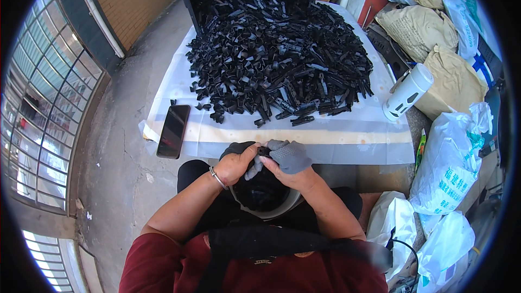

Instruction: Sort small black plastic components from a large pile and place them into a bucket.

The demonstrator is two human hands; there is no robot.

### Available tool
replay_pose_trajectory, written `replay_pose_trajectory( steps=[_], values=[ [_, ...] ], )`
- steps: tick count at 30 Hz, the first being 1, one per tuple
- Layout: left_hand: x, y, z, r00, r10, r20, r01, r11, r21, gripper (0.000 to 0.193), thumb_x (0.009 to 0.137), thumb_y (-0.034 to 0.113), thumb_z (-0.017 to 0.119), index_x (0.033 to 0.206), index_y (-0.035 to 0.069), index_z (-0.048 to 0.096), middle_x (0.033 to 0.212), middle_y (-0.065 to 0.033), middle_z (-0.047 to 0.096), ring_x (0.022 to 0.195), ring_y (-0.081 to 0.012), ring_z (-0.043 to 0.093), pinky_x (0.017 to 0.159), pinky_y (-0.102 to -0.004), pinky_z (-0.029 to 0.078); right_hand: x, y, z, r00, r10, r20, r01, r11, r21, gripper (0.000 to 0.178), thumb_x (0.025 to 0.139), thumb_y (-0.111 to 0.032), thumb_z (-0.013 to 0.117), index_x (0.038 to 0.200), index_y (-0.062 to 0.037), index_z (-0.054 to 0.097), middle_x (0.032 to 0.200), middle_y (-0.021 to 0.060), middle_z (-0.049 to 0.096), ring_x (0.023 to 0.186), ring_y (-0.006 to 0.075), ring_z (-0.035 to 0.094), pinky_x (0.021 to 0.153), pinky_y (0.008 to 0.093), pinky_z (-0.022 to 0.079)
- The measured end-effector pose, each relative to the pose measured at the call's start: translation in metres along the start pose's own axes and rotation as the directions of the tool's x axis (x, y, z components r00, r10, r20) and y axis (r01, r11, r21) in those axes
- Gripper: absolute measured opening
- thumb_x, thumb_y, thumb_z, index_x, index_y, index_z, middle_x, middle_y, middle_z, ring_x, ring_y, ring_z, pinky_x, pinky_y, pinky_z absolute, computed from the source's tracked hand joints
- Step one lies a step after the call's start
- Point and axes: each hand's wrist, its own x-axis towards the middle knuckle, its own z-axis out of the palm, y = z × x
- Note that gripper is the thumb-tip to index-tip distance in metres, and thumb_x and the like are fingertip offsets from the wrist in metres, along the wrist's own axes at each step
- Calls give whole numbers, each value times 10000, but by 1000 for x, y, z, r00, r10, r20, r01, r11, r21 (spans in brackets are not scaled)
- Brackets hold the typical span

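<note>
Just past the table's near edge, my left hand and my right hand meet above my lap. Both wear grey gloves that leave the thumbs bare. Between the closed fingertips they pinch a small black plastic part, much of it covered by the fingers. Directly below is a round bucket with a pale rim, dark inside; its contents are hard to make out. A large heap of black plastic parts, some short and curved, others long and narrow, covers the far half of the table.
A phone lies at the left of the table cloth. Behind the heap stands a dark open box. At the right edge is a white cylindrical container. Stuffed bags line the right side; a barred window is left.
</note>
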Motion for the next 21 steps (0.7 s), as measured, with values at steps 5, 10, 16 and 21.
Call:
replay_pose_trajectory(
  steps=[5, 10, 16, 21],
  values=[
    [4, -14, 5, 982, 173, -73, -174, 985, -1, 391, 914, 357, 416, 975, 9, 585, 833, -63, 622, 755, -142, 547, 716, -275, 434, -1, -4, -2, 1000, -6, 18, 6, 1000, -15, 267, 785, -218, 620, 992, -51, 596, 895, 110, 612, 827, 277, 579, 733, 360, 450],
    [3, -9, 3, 984, 155, -87, -149, 986, 74, 477, 919, 401, 297, 971, 16, 573, 795, -202, 606, 773, -339, 593, 717, -363, 455, 1, -6, -5, 998, -40, -45, 41, 999, 25, 281, 793, -221, 601, 1012, -45, 582, 896, 102, 614, 841, 283, 579, 750, 368, 448],
    [-6, 16, -3, 976, 136, -167, -124, 989, 83, 393, 917, 326, 351, 888, 10, 582, 777, -179, 603, 731, -331, 579, 673, -379, 448, -6, -12, -12, 995, -91, -45, 80, 978, -195, 324, 796, -212, 585, 1063, -33, 545, 974, 107, 595, 917, 286, 553, 805, 365, 433],
    [-8, 16, -2, 936, 277, -216, -254, 959, 127, 374, 918, 304, 367, 857, 3, 580, 763, -189, 594, 717, -340, 569, 653, -371, 444, -3, -20, -15, 997, -74, 10, 74, 956, -282, 298, 805, -224, 574, 1044, -47, 570, 1021, 115, 581, 951, 292, 536, 831, 372, 421]
  ],
)
